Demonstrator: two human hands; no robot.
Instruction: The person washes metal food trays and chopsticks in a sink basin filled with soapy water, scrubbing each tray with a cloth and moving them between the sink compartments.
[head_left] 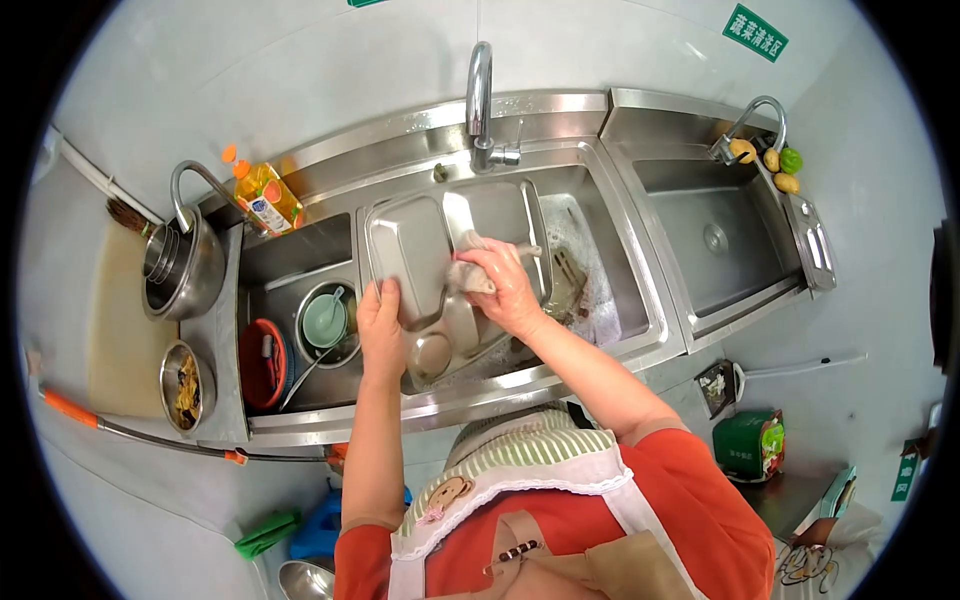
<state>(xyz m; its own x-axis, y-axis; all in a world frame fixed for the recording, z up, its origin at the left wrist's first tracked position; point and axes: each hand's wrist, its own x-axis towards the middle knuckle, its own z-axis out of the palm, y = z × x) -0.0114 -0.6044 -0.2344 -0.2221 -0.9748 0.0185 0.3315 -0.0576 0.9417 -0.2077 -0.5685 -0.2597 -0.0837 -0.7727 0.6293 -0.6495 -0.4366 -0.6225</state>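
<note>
A metal compartment tray (408, 240) lies tilted over the middle sink, its left side across the divider. My left hand (381, 325) grips the tray's lower left edge, thumb on top. My right hand (500, 285) is closed round a wet, greyish cloth (470, 277), pressed on the tray's middle. Under and right of the tray, soapy water (600, 290) with suds fills part of the sink, and some utensils (568, 272) lie in it.
Left sink: red bowl (262, 365), green bowls (324, 320) in a metal pot. Orange soap bottle (268, 200) behind it. Faucet (480, 100) above the middle sink. Right sink (712, 235), with potatoes (786, 183) beside it. Far left: steel pots (205, 270) and a food bowl (187, 390).
</note>
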